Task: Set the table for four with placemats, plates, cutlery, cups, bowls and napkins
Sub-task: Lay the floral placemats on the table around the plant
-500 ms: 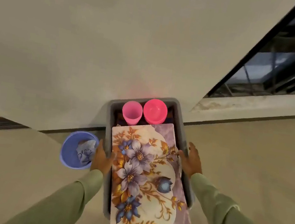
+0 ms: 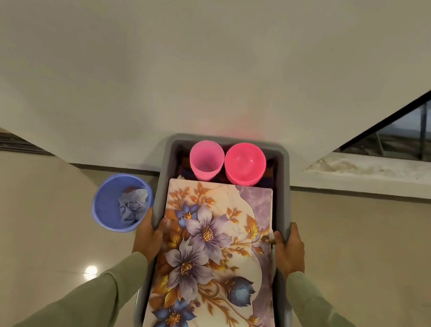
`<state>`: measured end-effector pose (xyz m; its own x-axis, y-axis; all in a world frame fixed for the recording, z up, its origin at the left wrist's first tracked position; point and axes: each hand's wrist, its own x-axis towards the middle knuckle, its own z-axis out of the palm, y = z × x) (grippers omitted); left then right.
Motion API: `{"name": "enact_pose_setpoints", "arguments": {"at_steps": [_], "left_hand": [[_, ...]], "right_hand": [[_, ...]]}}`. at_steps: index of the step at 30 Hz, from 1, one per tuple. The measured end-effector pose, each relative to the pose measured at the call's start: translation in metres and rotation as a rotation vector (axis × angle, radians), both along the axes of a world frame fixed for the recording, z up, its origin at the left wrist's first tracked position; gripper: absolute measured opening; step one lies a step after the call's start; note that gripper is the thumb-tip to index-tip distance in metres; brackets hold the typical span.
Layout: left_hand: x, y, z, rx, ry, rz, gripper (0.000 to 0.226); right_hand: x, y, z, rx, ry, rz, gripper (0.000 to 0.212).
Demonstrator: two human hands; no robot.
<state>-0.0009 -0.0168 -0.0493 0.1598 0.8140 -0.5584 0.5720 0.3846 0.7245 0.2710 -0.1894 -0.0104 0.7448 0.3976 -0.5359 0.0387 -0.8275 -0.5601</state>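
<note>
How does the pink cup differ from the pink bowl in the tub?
The pink cup is narrower and taller; the pink bowl is wider and shallower. The cup is paler pink, the bowl deeper pink-red. Both stand upright, side by side, in the grey tub.

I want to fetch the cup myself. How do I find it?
Look in the grey tub the person holds. At its far end, past the flowery placemat, stand two pink things. The cup is the left one, paler and narrower than the wide bowl.

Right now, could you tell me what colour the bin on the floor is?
The bin is blue, shown best in the head view.
</note>
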Motion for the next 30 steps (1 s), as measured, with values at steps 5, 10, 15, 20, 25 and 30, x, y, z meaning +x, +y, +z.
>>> {"name": "enact_pose_setpoints", "arguments": {"at_steps": [5,10,15,20,25,30], "left_hand": [[-0.023,-0.012,0.054,0.018,-0.009,0.047,0.034],[-0.074,-0.027,0.122,0.051,0.056,0.153,0.030],[-0.143,-0.055,0.194,0.088,0.075,0.312,0.021],[-0.226,-0.101,0.247,0.143,0.080,0.511,0.020],[-0.317,-0.158,0.270,0.181,0.135,0.703,0.021],[-0.407,-0.233,0.288,0.181,0.185,0.932,0.018]], "right_hand": [[-0.020,0.003,0.042,0.021,0.004,0.054,0.052],[-0.053,0.017,0.109,0.052,0.001,0.174,0.049],[-0.104,0.036,0.169,0.069,0.016,0.364,0.060],[-0.179,0.053,0.217,0.091,0.062,0.560,0.064],[-0.267,0.072,0.237,0.118,0.062,0.791,0.062],[-0.377,0.071,0.257,0.138,0.062,1.009,0.058]]}}
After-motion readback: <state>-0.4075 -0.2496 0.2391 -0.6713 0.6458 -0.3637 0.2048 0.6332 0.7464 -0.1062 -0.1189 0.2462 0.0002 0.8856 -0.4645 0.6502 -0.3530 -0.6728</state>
